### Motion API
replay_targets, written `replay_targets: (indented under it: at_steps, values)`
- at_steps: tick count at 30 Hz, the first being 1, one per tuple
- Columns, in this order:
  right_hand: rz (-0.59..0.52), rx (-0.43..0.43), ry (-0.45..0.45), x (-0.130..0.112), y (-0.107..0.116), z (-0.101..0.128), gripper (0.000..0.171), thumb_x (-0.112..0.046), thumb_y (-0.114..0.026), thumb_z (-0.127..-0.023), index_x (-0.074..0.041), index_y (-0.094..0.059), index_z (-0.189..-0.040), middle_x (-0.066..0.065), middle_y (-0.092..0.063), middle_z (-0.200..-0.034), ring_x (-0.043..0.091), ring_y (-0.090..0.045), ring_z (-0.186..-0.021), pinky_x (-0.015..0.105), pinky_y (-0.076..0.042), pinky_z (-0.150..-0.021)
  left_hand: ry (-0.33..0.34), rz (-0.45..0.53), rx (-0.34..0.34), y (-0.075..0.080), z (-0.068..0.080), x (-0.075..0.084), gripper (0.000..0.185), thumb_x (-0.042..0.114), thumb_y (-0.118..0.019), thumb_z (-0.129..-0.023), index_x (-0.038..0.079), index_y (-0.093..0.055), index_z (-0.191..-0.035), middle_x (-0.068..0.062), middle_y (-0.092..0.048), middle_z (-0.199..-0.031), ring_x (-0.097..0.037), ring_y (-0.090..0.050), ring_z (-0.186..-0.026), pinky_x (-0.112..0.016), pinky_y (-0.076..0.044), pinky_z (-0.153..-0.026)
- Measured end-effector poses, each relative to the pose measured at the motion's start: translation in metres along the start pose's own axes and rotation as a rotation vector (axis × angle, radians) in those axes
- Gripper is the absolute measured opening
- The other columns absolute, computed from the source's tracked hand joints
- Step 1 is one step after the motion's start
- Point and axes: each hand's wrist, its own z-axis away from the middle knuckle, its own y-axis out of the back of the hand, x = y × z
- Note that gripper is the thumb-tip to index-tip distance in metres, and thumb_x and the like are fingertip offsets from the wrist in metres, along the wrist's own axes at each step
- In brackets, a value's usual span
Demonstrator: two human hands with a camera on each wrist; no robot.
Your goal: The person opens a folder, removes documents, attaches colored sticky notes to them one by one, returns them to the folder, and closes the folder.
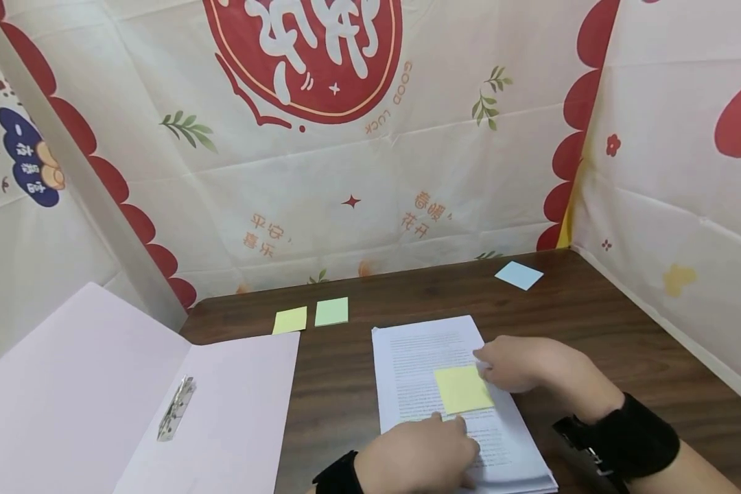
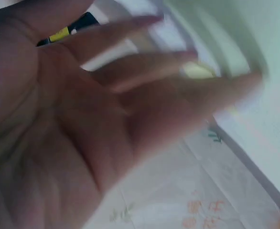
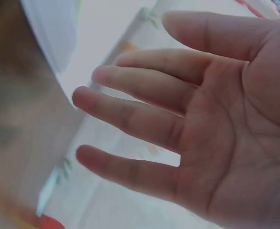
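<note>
Neither hand closes a grip: the right hand (image 1: 519,363) lies with loose, nearly straight fingers, fingertips touching the right edge of the yellow sticky note (image 1: 463,388), and the left hand (image 1: 416,453) rests flat with its fingers meeting the note's lower left corner. Both wrist views show spread, open palms holding nothing.

The note sits on the top sheet of a stack of printed pages (image 1: 420,357), a little right of the stack's middle, and the stack lies on the dark wooden tabletop (image 1: 593,315) directly in front of the person. To seat the note well, I would judge it best to keep the left fingers steadying the page while the right fingertips smooth along the adhesive strip, without shifting the sheet beneath.

The note is pale yellow, square, flat and unmarked, slightly rotated against the lines of text.

At 9 o'clock from the stack lies an open white folder (image 1: 130,384) with a metal clip (image 1: 175,408). At 11 o'clock, a second yellow note (image 1: 290,320) and a green note (image 1: 331,311) lie just beside each other; at 1 o'clock sits a blue note (image 1: 519,275).
</note>
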Motion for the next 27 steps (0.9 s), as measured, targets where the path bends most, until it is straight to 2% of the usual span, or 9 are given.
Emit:
replay_targets:
  at_steps: [3, 5, 7, 11, 16, 19, 22, 25, 27]
  values:
    - [-0.033, 0.085, 0.004, 0.010, 0.018, 0.014, 0.054, -0.026, -0.061, -0.106, 0.004, -0.054, -0.151, 0.026, -0.064, -0.146, 0.040, -0.064, -0.133, 0.066, -0.050, -0.109, -0.032, 0.096, 0.057, 0.013, 0.008, -0.011, 0.024, 0.024, -0.064, -0.106, 0.024, -0.068, -0.082, 0.013, -0.061, -0.071, -0.001, -0.053, -0.062, -0.019, -0.046, -0.055]
    - [-0.041, 0.166, 0.012, 0.020, 0.032, 0.026, 0.059, -0.029, -0.061, -0.107, 0.005, -0.050, -0.154, 0.027, -0.061, -0.150, 0.043, -0.063, -0.135, 0.066, -0.050, -0.109, -0.019, 0.204, 0.138, 0.027, 0.018, -0.026, 0.023, 0.020, -0.060, -0.107, 0.021, -0.068, -0.085, 0.013, -0.060, -0.070, -0.001, -0.048, -0.059, -0.018, -0.044, -0.054]
    - [-0.027, 0.250, 0.013, 0.031, 0.044, 0.038, 0.062, -0.031, -0.060, -0.107, 0.006, -0.047, -0.156, 0.030, -0.060, -0.150, 0.047, -0.062, -0.135, 0.068, -0.050, -0.107, 0.020, 0.356, 0.251, 0.043, 0.033, -0.050, 0.019, 0.019, -0.058, -0.108, 0.019, -0.072, -0.095, 0.012, -0.068, -0.081, 0.001, -0.058, -0.069, -0.021, -0.053, -0.070]
    - [-0.005, 0.362, -0.014, 0.051, 0.062, 0.060, 0.062, -0.029, -0.061, -0.108, 0.008, -0.047, -0.155, 0.029, -0.067, -0.139, 0.042, -0.069, -0.122, 0.065, -0.054, -0.101, 0.216, 0.716, 0.512, 0.062, 0.069, -0.116, 0.021, 0.021, -0.057, -0.109, 0.011, -0.075, -0.112, 0.000, -0.075, -0.101, -0.009, -0.067, -0.089, -0.034, -0.058, -0.087]
    - [-0.006, 0.358, -0.048, 0.064, 0.069, 0.070, 0.062, -0.031, -0.060, -0.108, 0.010, -0.048, -0.153, 0.026, -0.074, -0.128, 0.037, -0.073, -0.113, 0.063, -0.057, -0.095, 0.597, 1.004, 0.739, 0.050, 0.113, -0.199, 0.038, 0.023, -0.051, -0.111, -0.004, -0.065, -0.133, -0.023, -0.069, -0.121, -0.027, -0.069, -0.103, -0.042, -0.063, -0.084]
    - [-0.008, 0.318, -0.058, 0.064, 0.069, 0.068, 0.065, -0.037, -0.060, -0.108, 0.010, -0.049, -0.152, 0.026, -0.072, -0.131, 0.040, -0.072, -0.116, 0.065, -0.056, -0.096, 0.803, 1.020, 0.775, 0.030, 0.130, -0.233, 0.049, 0.026, -0.042, -0.112, -0.008, -0.056, -0.145, -0.032, -0.061, -0.138, -0.041, -0.066, -0.120, -0.055, -0.063, -0.094]
    - [-0.017, 0.284, -0.045, 0.060, 0.066, 0.064, 0.061, -0.038, -0.062, -0.106, 0.007, -0.056, -0.148, 0.023, -0.072, -0.132, 0.037, -0.071, -0.116, 0.063, -0.056, -0.097, 0.968, 0.937, 0.731, 0.014, 0.138, -0.256, 0.059, 0.032, -0.036, -0.113, -0.008, -0.040, -0.157, -0.036, -0.050, -0.153, -0.051, -0.056, -0.138, -0.062, -0.055, -0.107]
    - [-0.030, 0.258, -0.009, 0.056, 0.062, 0.058, 0.037, -0.030, -0.066, -0.105, -0.002, -0.069, -0.129, 0.010, -0.076, -0.110, 0.025, -0.070, -0.097, 0.048, -0.060, -0.085, 1.019, 0.804, 0.703, 0.008, 0.136, -0.266, 0.068, 0.035, -0.036, -0.113, -0.007, -0.020, -0.164, -0.041, -0.036, -0.161, -0.058, -0.038, -0.149, -0.069, -0.041, -0.118]
    - [-0.043, 0.243, 0.011, 0.053, 0.060, 0.056, 0.018, -0.023, -0.067, -0.104, -0.007, -0.072, -0.112, 0.000, -0.069, -0.092, 0.017, -0.062, -0.083, 0.036, -0.054, -0.073, 0.986, 0.730, 0.706, 0.013, 0.131, -0.262, 0.071, 0.036, -0.039, -0.112, -0.005, -0.016, -0.166, -0.040, -0.029, -0.165, -0.060, -0.028, -0.153, -0.072, -0.031, -0.123]
